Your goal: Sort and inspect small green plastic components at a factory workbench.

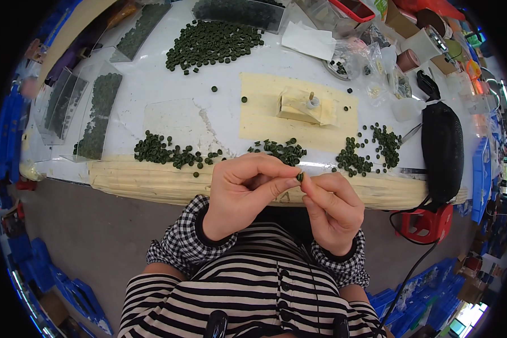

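My left hand (243, 191) and my right hand (331, 209) meet in front of my chest, just below the table's front edge. Between their fingertips they pinch one small dark green disc (300, 177). Both sleeves are black-and-white checked. On the white table right behind the hands lies a small pile of the same green discs (280, 150). More discs lie in a pile to the left (163, 151) and scattered to the right (369, 149). A large heap of discs (213, 44) sits farther back.
A cream block with a small peg (305, 106) stands on a yellow mat (265, 115). Clear trays of green discs (98, 115) line the left side. A black pouch (442, 151) lies at the right, a red tool stand (428, 222) below it. Bags and boxes crowd the back right.
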